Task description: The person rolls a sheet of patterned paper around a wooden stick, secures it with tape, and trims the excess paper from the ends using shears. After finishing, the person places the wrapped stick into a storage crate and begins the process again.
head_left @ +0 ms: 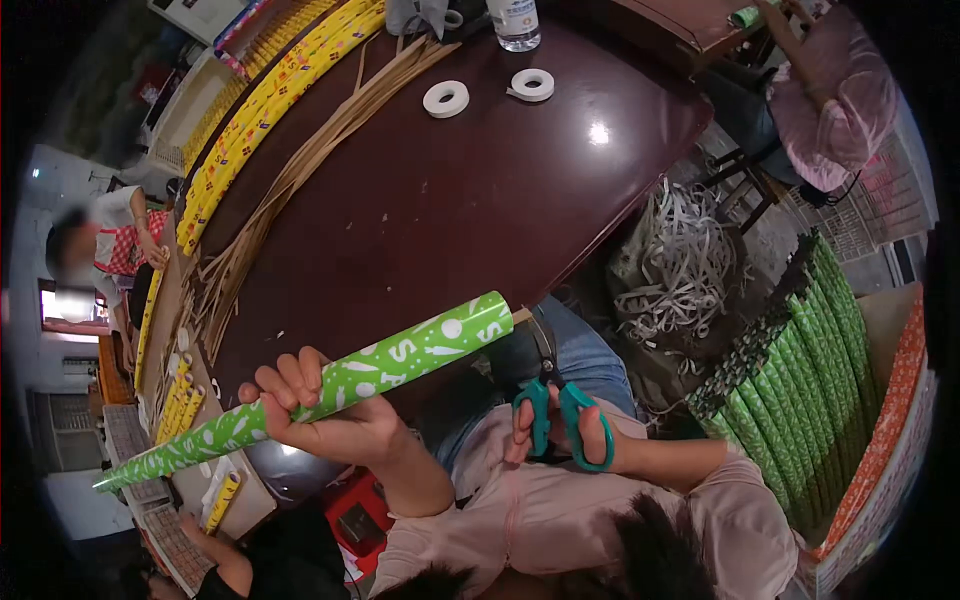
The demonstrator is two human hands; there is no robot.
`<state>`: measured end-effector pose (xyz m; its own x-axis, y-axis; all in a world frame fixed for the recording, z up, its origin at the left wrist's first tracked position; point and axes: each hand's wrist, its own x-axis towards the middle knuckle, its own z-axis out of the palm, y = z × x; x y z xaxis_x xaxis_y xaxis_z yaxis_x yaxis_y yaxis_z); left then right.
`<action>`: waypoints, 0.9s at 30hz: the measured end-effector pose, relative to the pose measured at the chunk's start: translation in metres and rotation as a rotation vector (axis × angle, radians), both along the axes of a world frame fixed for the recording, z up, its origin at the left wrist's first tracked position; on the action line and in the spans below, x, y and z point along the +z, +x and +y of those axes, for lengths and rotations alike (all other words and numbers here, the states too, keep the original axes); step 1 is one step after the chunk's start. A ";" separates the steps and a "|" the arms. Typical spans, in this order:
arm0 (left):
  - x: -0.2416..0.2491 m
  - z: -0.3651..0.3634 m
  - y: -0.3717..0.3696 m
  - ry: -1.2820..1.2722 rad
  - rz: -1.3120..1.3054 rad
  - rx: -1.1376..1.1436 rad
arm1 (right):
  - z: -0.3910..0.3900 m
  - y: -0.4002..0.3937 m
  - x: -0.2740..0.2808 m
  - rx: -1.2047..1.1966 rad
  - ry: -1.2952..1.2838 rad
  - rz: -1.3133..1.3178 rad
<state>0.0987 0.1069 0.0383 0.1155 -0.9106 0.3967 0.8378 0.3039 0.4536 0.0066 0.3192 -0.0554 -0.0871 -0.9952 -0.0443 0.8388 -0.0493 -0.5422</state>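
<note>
A long roll of green wrapping paper [420,355] with white print slants across the view, and the fingers of my left hand [345,425] are wrapped around its middle. My right hand [598,440] grips scissors [548,375] with teal handles, fingers and thumb in the loops. The handles are spread and the blades point up at the roll's right end. A small brown strip [522,314] sticks out of that end, right at the blades. Both hands are over my lap, in front of the table [400,220].
Brown paper strips [300,160] and yellow printed rolls [270,110] lie along the table's left side. Two white tape rolls [446,99] and a bottle [516,22] stand farther back. White scraps [680,260] and a box of green rolls [800,400] are at right. Other people work nearby.
</note>
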 end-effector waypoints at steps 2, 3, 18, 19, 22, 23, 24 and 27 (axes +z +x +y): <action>0.000 0.000 -0.002 -0.046 -0.003 -0.006 | 0.003 0.001 -0.004 -0.040 0.009 -0.013; 0.000 0.000 -0.001 -0.049 -0.002 -0.016 | 0.004 0.001 -0.005 -0.045 -0.021 -0.008; 0.007 0.010 -0.011 -0.221 -0.114 -0.008 | 0.005 -0.006 0.006 -0.011 0.044 0.033; 0.007 0.009 -0.011 -0.239 -0.130 -0.008 | 0.005 -0.006 0.006 0.004 0.068 0.033; 0.000 0.002 -0.004 -0.288 -0.109 -0.084 | 0.007 -0.007 0.008 -0.010 0.091 -0.055; 0.000 0.002 -0.005 -0.286 -0.109 -0.086 | 0.008 -0.007 0.010 -0.012 0.093 -0.056; 0.000 0.002 -0.006 -0.297 -0.107 -0.096 | 0.009 -0.007 0.011 -0.012 0.100 -0.041; -0.003 0.003 -0.008 -0.308 -0.116 -0.119 | 0.011 -0.007 0.016 -0.005 0.115 -0.008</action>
<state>0.0911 0.1098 0.0353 -0.0464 -0.7506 0.6591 0.8241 0.3441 0.4499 -0.0001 0.3301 -0.0399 -0.0917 -0.9830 -0.1592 0.8432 0.0084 -0.5375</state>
